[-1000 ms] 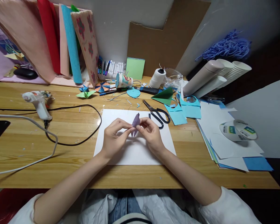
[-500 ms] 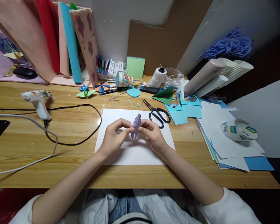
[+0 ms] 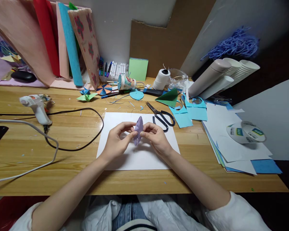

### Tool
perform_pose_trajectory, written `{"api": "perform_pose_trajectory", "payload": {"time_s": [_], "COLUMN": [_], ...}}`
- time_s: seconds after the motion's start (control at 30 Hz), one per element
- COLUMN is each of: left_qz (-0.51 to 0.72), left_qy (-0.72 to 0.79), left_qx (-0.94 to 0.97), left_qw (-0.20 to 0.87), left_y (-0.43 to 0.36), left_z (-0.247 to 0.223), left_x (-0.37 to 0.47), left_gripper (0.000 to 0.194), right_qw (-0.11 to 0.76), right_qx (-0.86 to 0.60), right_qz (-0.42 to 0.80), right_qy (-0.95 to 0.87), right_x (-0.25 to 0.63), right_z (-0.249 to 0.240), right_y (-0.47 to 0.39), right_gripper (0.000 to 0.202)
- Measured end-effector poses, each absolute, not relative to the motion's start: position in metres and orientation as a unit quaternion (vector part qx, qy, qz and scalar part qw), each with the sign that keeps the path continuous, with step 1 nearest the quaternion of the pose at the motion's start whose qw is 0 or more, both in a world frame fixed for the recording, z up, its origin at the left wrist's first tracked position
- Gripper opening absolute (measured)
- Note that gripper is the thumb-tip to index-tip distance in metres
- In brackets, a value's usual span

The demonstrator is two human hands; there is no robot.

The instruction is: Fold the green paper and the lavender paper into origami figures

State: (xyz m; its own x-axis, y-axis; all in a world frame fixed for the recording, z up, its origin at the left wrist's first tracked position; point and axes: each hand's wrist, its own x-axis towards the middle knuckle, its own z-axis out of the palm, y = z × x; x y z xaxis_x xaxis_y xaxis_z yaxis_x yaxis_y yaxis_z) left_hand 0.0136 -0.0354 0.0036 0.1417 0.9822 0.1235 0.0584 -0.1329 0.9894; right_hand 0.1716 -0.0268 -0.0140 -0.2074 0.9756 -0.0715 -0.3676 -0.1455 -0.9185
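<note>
A piece of folded purple paper [image 3: 138, 130], pointed at the top and narrow, is held upright between my two hands. My left hand [image 3: 119, 138] pinches its left side between thumb and fingers. On the opposite side, my right hand [image 3: 157, 138] grips the paper the same way. Both hands are above a white sheet of paper [image 3: 139, 162] lying on the wooden table. Black-handled scissors [image 3: 161, 117] rest partly on that sheet, just beyond my right hand, with their blades apart.
A white glue gun [image 3: 37, 107] with a black cord lies at the left. Behind are a thread spool [image 3: 161, 79], a green folded paper [image 3: 168, 98], markers [image 3: 114, 69] and cut blue paper [image 3: 180, 117]. On the right, a tape roll [image 3: 245, 132] sits on stacked paper sheets [image 3: 240, 152].
The purple paper has turned slightly between my fingers and now looks narrower. My hands keep their pinch on it, and the whole view has shifted a little.
</note>
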Motion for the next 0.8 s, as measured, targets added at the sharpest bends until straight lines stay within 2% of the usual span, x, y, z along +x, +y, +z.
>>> {"api": "perform_pose_trajectory", "payload": {"time_s": [0.17,0.3,0.8], "left_qz": [0.449,0.439,0.425], "left_qy": [0.453,0.461,0.433], "left_qx": [0.603,0.593,0.554], "left_qw": [0.480,0.492,0.570], "left_y": [-0.0353,-0.0361,-0.0319], "left_z": [0.0056,0.0064,0.0093], "left_x": [0.0120,0.0115,0.0095], "left_gripper": [0.011,0.013,0.025], "right_qw": [0.491,0.484,0.469], "right_qx": [-0.371,-0.364,-0.338], "right_qz": [0.667,0.655,0.683], "right_qy": [-0.421,-0.451,-0.447], "right_x": [0.1710,0.1698,0.1671], "right_z": [-0.0141,-0.0130,-0.0081], "right_y": [-0.0271,-0.0287,-0.0335], "right_gripper": [0.027,0.019,0.020]}}
